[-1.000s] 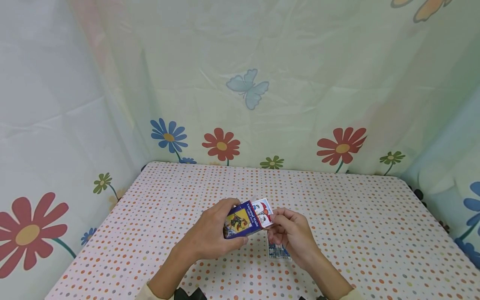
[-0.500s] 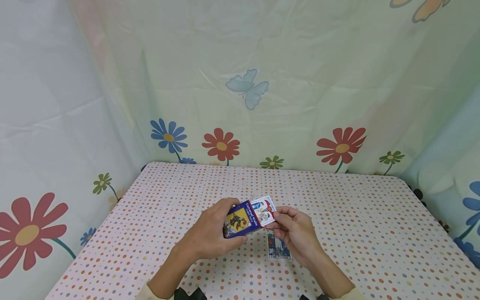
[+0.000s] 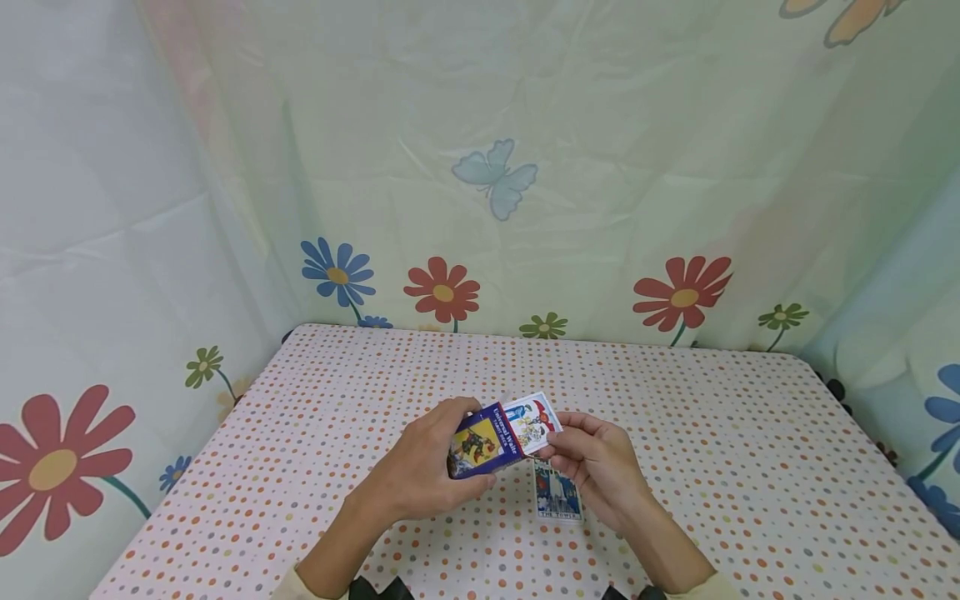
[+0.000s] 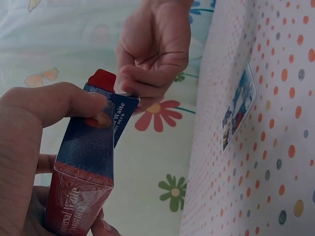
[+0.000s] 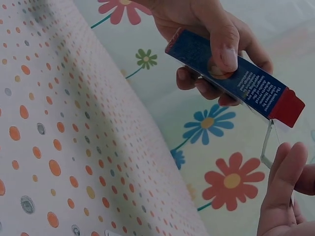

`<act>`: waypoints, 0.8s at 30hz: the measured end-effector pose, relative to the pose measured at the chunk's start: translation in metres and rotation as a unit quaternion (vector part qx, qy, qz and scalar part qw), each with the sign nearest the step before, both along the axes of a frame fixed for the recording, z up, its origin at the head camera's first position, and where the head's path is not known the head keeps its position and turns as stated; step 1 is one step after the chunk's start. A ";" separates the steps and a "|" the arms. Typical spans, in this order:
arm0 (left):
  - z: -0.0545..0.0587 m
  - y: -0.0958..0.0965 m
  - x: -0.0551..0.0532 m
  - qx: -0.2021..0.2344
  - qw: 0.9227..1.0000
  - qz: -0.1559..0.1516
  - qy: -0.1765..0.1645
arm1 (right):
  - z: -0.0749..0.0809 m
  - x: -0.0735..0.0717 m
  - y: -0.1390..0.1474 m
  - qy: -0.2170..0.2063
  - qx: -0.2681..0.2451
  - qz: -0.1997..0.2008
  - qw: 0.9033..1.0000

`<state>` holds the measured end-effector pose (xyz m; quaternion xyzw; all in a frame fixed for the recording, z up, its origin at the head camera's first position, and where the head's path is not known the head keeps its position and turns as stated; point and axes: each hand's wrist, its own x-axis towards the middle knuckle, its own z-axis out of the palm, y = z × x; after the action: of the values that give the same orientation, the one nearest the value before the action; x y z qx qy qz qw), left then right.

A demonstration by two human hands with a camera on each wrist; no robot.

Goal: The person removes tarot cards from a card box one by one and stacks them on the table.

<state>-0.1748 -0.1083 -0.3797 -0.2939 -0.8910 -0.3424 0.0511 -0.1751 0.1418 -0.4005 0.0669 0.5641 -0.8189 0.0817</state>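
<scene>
My left hand (image 3: 427, 467) grips a purple-blue tarot card box (image 3: 480, 442), tilted above the table, its front printed "Universal Waite Tarot Deck". From the box's right end sticks out a white-bordered picture card (image 3: 531, 421), whose outer edge my right hand (image 3: 603, 471) pinches between thumb and fingers. A small red side flap (image 5: 288, 108) stands out at the box's open end in the right wrist view. On the table below the hands lies a card marked "The Tower" (image 3: 557, 493), face up. How many cards are inside the box is hidden.
A table with a dotted cloth (image 3: 390, 367) spreads under both hands. Behind it hangs a pale curtain (image 3: 585, 167) printed with flowers and a butterfly. Similar flowered sheets hang at the left and right sides.
The picture card has slid farther out of the box toward the right, with my right hand pinching its edge. The left hand and box have barely moved; more of the Tower card shows.
</scene>
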 end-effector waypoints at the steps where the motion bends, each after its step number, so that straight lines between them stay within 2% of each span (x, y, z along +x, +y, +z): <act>1: 0.000 0.000 0.000 -0.001 1.000 0.000 0.000 | 0.000 0.000 0.000 0.000 0.000 -0.001 1.000; 13: 0.000 0.000 0.001 -0.008 1.000 0.005 -0.001 | 0.000 -0.003 0.003 0.015 0.021 -0.012 1.000; 24: 0.000 -0.001 0.000 -0.003 1.000 0.001 -0.002 | 0.002 -0.003 0.003 0.013 0.032 -0.040 0.999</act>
<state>-0.1752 -0.1094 -0.3792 -0.2923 -0.8924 -0.3403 0.0488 -0.1776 0.1450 -0.3989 0.0807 0.5878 -0.8040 0.0396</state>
